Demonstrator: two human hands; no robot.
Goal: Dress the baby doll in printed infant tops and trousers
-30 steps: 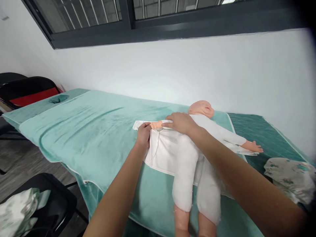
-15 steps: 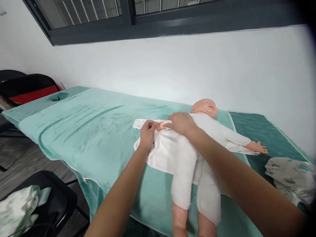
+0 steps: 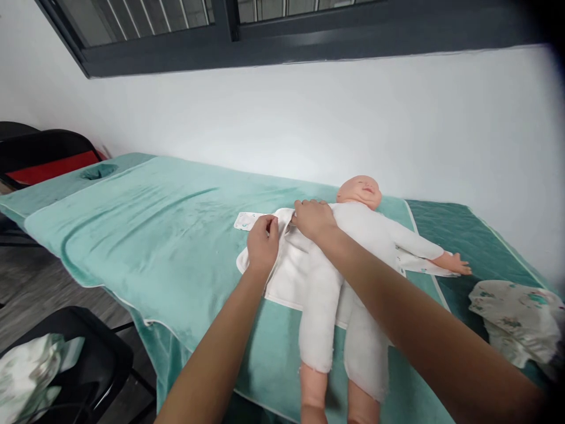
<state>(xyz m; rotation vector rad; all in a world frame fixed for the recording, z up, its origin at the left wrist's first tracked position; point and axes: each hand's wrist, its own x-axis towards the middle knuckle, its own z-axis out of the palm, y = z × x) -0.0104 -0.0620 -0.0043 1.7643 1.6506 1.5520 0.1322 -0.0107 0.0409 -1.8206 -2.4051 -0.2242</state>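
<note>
A baby doll in a white body suit lies on its back on an opened white baby garment. My left hand is closed with curled fingers on the garment's left part, beside a printed sleeve end that sticks out flat to the left. Over the doll's arm on that side lies my right hand, fingers bent round it and touching the raised garment cloth. That arm and its hand are hidden under my hand and the cloth. The doll's other arm stretches out to the right.
A green sheet covers the long table, which has a hole at its far left end. Folded printed cloth lies at the right. A black chair at lower left bears a printed bundle. A wall stands behind.
The doll's small hand, seen between my hands before, is now covered by garment cloth. The cloth by my right fingers has been raised. The view has shifted slightly.
</note>
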